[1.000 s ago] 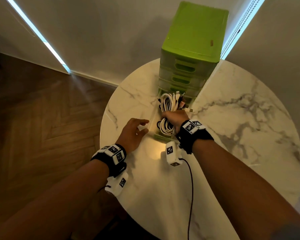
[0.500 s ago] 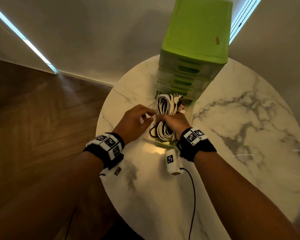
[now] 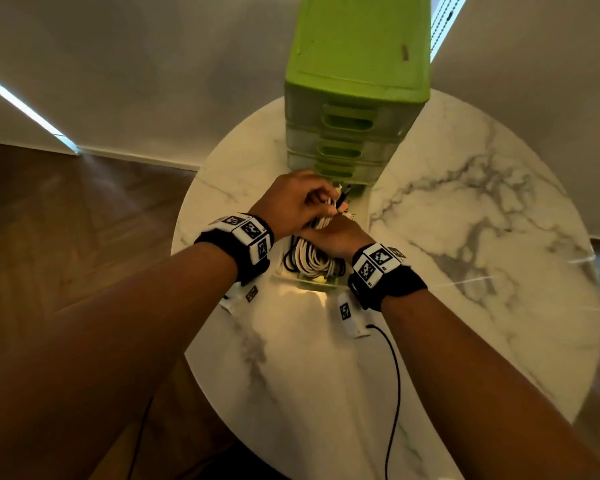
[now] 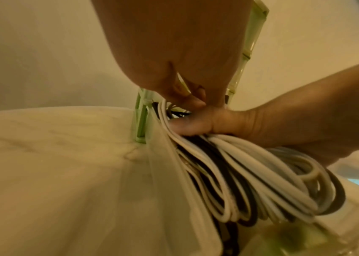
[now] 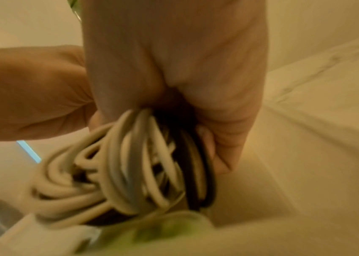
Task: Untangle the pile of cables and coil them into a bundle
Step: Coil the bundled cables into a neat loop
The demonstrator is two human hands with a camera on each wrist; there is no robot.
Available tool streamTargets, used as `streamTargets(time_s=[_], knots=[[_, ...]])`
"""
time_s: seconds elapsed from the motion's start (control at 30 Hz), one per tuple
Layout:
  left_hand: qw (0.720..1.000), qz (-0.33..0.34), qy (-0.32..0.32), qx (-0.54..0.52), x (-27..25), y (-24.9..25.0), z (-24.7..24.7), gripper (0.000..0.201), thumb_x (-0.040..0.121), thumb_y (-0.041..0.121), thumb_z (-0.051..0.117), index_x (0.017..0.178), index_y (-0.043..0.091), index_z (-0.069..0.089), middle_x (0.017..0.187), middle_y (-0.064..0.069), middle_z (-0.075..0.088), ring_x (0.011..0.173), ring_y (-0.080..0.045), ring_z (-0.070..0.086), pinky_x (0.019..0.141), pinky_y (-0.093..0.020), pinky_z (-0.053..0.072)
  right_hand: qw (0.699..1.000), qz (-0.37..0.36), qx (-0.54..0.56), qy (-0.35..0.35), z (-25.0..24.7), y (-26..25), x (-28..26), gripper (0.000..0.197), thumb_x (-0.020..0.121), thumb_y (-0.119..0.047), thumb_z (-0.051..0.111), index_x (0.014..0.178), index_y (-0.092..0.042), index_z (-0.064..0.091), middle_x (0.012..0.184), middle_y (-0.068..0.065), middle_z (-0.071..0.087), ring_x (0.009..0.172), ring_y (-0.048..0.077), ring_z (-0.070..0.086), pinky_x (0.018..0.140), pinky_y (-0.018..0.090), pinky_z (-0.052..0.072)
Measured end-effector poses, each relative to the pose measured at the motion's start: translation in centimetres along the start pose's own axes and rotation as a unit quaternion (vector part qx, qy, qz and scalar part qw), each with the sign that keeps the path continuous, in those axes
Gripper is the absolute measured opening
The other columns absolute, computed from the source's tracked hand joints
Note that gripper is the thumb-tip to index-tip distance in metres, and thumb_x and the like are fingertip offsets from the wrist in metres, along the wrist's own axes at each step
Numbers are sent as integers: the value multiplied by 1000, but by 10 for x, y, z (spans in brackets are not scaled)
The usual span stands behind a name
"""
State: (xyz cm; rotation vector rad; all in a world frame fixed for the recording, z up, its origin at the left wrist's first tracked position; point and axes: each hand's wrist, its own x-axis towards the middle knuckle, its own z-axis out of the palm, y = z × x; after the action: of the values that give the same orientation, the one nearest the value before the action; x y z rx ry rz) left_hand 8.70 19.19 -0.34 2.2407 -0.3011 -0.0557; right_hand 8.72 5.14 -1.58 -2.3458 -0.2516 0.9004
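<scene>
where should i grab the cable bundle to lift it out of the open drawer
Grip the cable bundle round its pinched middle, from above, where the right hand already clasps it: the loops fan loose below, and the left hand pinches the plug ends.

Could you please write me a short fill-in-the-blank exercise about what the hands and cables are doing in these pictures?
1. The right hand grips the bundle of cables, whose strands are white and ____.
2. The left hand pinches the cables at the end nearer the ____ drawer unit.
3. The drawer unit stands on a round ____-patterned table.

Missing words: black; green; marble
</scene>
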Motion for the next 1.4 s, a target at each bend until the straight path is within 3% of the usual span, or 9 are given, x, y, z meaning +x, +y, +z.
streamTargets(time_s=[0.13, 0.3, 0.37, 0.5, 0.77, 0.9, 1.1, 1.23, 1.4], knots=[[999, -9, -29, 30, 10, -1, 4, 28, 81, 15, 82, 107, 8, 76, 97, 0, 62, 83, -9, 60, 76, 2, 37, 999, 37, 10, 28, -6, -2, -17, 56, 88, -59, 67, 122, -15, 62, 112, 12, 67, 106, 28, 64, 75, 26, 39], [999, -31, -29, 9, 16, -1, 10, 28, 81, 17, 84, 106, 9, 77, 94, 3, 63, 83, -12, 65, 79, -7, 47, 997, 34, 36, 57, -14, -1, -39, 34, 83, -52, 77, 79, -27, 54, 81, -7, 60, 84, 15, 56, 59, 21, 39], [999, -39, -24, 3, 16, 0, 13, 28, 80, 18, 84, 106, 10, 78, 94, 3, 64, 84, -13, 66, 83, -21, 53, 995, 24, 4, 94, -9, -2, -43, 51, 77, -58, 79, 104, -19, 60, 104, 6, 65, 101, 23, 59, 74, 23, 46], [998, -40, -38, 7, 16, 2, 17, 24, 84, 13, 79, 107, 11, 77, 102, -7, 71, 91, -18, 67, 87, -33, 55, 986, -13, 48, 162, 5, -4, -51, 91, 81, -50, 72, 151, -9, 29, 152, 14, 41, 138, 30, 41, 112, 41, 41], [998, -40, -51, 20, 12, -1, 12, 27, 98, 15, 64, 123, 15, 73, 128, -8, 70, 120, -17, 61, 91, 9, 22, 991, -26, 52, 118, -4, 11, -27, 58, 99, -29, 48, 153, -14, 31, 157, 14, 34, 146, 30, 31, 119, 35, 28], [997, -66, -34, 11, 12, -5, 12, 25, 98, 16, 64, 121, 17, 74, 128, -3, 70, 120, -11, 61, 91, 8, 28, 998, 37, -19, 55, 6, 16, -20, 82, 106, -43, 38, 159, -5, -11, 168, 18, -9, 156, 31, 5, 125, 36, 14], [996, -53, -57, 39, 19, -1, 24, 28, 100, 7, 57, 124, 10, 71, 126, -7, 65, 117, -16, 57, 88, 11, 19, 958, -82, -158, 223, 38, 21, -34, 71, 108, -42, 24, 153, 12, 19, 162, 34, 11, 153, 45, 10, 124, 53, 20], [993, -70, -92, 32, 21, -3, 15, 30, 103, 17, 56, 130, 14, 68, 142, -8, 58, 132, -20, 52, 97, 3, 20, 954, -82, -237, 166, 41, 34, -40, 106, 93, -78, 18, 158, 4, -1, 166, 23, -7, 156, 33, -8, 128, 44, 3], [993, -85, -79, 30, 5, -17, -11, 36, 97, 16, 64, 133, 18, 66, 133, -8, 63, 120, -20, 61, 106, -19, 39, 944, -76, -284, 149, 38, 32, -35, 102, 90, -73, 6, 158, 3, -1, 165, 28, -7, 155, 39, -7, 127, 48, 6]])
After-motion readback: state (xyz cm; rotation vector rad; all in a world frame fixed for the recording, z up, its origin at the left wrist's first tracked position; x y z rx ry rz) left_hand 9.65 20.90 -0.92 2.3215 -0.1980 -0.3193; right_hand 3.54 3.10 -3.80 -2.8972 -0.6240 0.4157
